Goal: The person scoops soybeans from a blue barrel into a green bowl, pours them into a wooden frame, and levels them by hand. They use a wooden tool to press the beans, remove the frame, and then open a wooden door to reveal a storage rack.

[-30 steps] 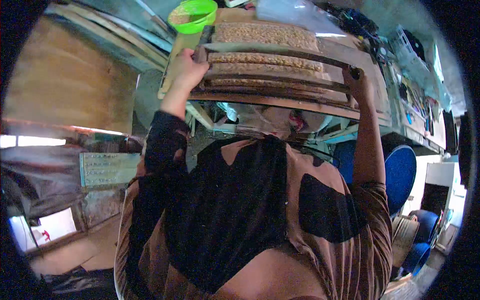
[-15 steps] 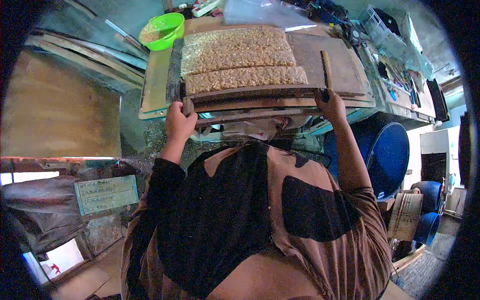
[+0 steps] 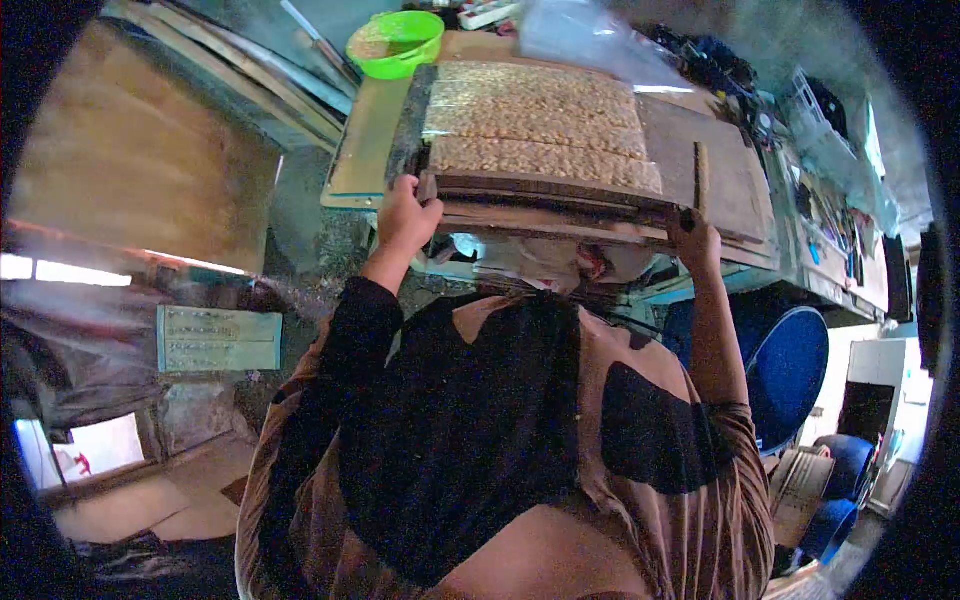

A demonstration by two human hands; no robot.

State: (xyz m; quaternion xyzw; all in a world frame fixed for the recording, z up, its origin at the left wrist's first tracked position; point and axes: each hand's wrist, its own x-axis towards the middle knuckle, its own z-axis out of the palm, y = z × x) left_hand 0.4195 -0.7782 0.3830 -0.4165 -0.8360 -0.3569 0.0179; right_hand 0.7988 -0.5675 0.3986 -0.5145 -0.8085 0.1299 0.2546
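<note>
My left hand (image 3: 408,220) is closed around the left end of a long dark wooden bar (image 3: 545,190). My right hand (image 3: 694,242) grips the same bar near its right end. The bar runs along the near edge of a nutty, grain-like slab (image 3: 535,110), which lies in rows on a wooden board (image 3: 715,140). A dark slat (image 3: 411,125) borders the slab on the left. Beyond my right hand, a thin stick (image 3: 701,175) lies on the board, pointing away from me. My fingertips are partly hidden behind the wood.
A green basin (image 3: 398,62) with similar bits inside stands at the table's far left. Clear plastic sheeting (image 3: 580,35) lies at the back. Tools (image 3: 825,225) sit on the right-hand bench, above a blue barrel (image 3: 790,365). A large wooden panel (image 3: 150,150) stands left.
The view has turned, so the table and slab appear farther right. Both hands keep their grip on the bar, which now looks closer against the slab's near row.
</note>
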